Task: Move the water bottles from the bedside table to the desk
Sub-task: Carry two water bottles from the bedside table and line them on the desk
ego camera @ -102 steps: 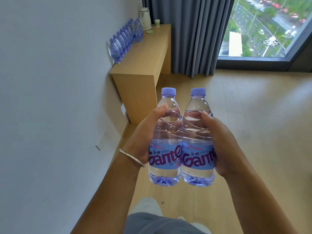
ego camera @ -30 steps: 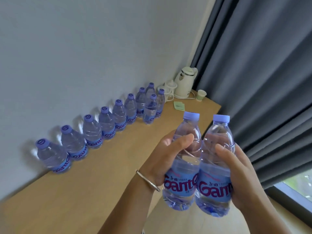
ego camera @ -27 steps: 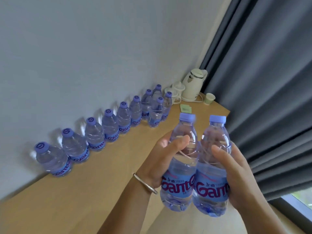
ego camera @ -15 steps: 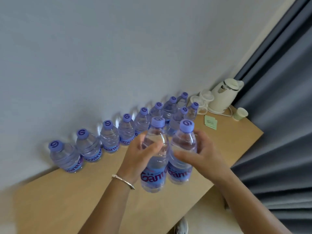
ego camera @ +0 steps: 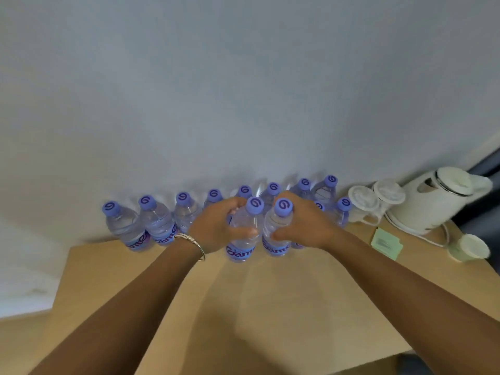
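Two clear water bottles with purple caps and blue labels stand side by side over the wooden desk, just in front of a row of several like bottles along the wall. My left hand grips the left bottle around its body. My right hand grips the right bottle the same way. Both bottle bases are at or just above the desk top; I cannot tell whether they touch it. My hands hide parts of the row behind.
At the desk's right end stand a white kettle, two white lidded cups, a small paper cup and a green sachet. The kettle cord runs along the desk. The grey wall is right behind the row; a dark curtain hangs at far right.
I have come up to the desk and brought both bottles forward and down, from chest height to the desk top right in front of the row. Both hands keep their grip.
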